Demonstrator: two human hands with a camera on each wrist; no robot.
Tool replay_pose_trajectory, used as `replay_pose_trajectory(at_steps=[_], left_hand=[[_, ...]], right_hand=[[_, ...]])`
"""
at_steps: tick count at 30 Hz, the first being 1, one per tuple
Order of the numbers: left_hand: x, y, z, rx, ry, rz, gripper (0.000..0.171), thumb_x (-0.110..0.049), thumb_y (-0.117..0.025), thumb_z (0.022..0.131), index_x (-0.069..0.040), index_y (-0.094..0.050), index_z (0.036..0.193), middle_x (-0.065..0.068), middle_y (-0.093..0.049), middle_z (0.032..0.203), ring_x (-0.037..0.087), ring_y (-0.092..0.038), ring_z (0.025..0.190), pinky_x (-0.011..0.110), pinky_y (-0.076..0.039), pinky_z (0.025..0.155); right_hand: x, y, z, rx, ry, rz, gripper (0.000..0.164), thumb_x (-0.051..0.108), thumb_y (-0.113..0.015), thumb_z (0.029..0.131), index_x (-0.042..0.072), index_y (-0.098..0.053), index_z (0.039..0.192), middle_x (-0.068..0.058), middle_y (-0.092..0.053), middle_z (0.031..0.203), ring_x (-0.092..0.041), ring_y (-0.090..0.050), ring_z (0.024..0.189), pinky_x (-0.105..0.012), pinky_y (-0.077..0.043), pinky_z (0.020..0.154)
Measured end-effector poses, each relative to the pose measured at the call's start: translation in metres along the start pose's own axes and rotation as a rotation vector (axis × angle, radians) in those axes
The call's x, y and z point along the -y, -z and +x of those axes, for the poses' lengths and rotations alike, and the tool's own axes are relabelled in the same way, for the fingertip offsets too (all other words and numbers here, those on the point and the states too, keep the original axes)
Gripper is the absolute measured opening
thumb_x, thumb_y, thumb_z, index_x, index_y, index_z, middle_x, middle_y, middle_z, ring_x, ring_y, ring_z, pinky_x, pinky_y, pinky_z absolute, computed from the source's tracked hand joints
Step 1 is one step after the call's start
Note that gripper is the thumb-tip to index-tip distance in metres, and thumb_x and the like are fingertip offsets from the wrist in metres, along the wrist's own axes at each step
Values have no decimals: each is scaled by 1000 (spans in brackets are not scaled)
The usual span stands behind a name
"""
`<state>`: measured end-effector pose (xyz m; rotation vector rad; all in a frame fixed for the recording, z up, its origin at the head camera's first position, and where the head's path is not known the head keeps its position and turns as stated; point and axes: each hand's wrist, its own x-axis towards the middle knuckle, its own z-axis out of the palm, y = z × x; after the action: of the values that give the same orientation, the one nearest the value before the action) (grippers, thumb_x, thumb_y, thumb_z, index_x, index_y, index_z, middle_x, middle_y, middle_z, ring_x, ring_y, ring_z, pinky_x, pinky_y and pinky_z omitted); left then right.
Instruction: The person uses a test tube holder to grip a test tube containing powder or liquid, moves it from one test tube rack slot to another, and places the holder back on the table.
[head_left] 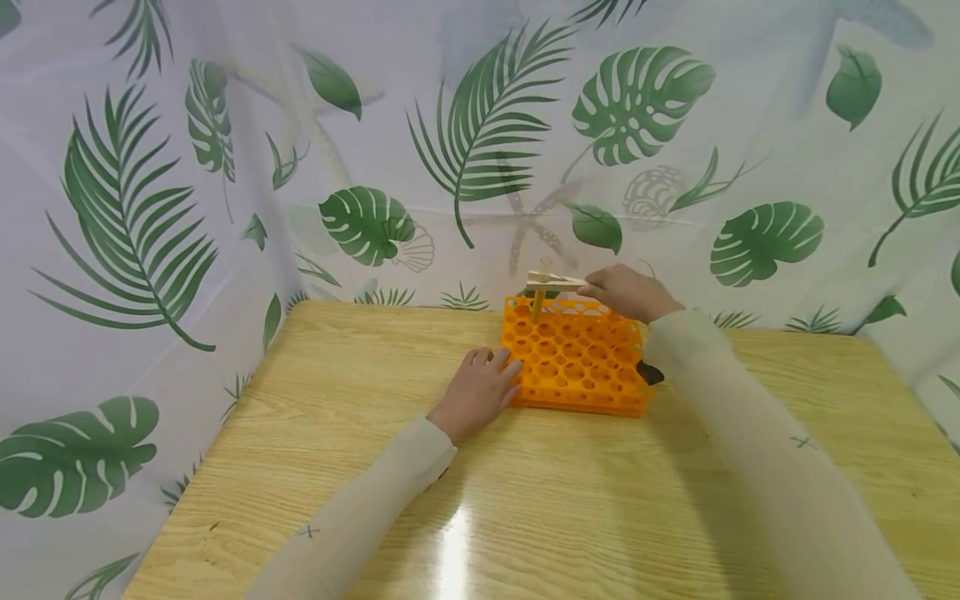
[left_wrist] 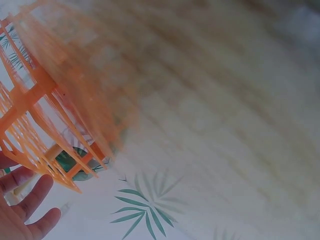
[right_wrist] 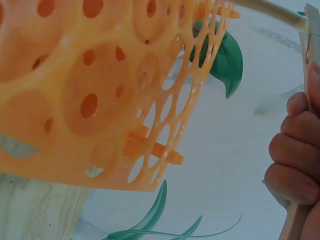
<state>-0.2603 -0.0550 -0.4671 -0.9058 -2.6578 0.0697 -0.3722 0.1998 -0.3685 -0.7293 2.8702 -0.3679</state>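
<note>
My right hand grips the handle of a wooden test tube holder, its fingers curled round it in the right wrist view. The holder's far end clasps an upright test tube with yellowish contents near its top. That tube stands at the back left of an orange test tube rack; its lower end appears to be in or just over a hole, I cannot tell which. My left hand rests against the rack's left side, its fingers loosely extended and spread in the left wrist view.
The rack stands on a wood-grain table, near its back edge. Behind and to the left hangs a white cloth with printed green leaves. A small dark object shows at the rack's right end, below the right sleeve.
</note>
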Motion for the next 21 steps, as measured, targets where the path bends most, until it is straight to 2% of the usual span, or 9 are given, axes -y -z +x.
replay_pose_trajectory(at_steps=[8,21], left_hand=[[0,0,0,-15,-4,15,22,-38,-49,97,-18,-48,106,1,-51,107,21,-53,99,37,-45,95],[0,2,-1,-8,-1,2,22,-38,-49,97,-18,-48,107,1,-50,108,21,-53,99,37,-45,95]], right_hand=[[-4,-11,3,-8,45,19,38,29,-43,100,10,-44,67,1,-32,60,-14,-33,55,-34,-36,69],[-5,-23,2,-5,58,19,35,26,-44,100,3,-56,76,-2,-40,62,-15,-37,59,-34,-37,70]])
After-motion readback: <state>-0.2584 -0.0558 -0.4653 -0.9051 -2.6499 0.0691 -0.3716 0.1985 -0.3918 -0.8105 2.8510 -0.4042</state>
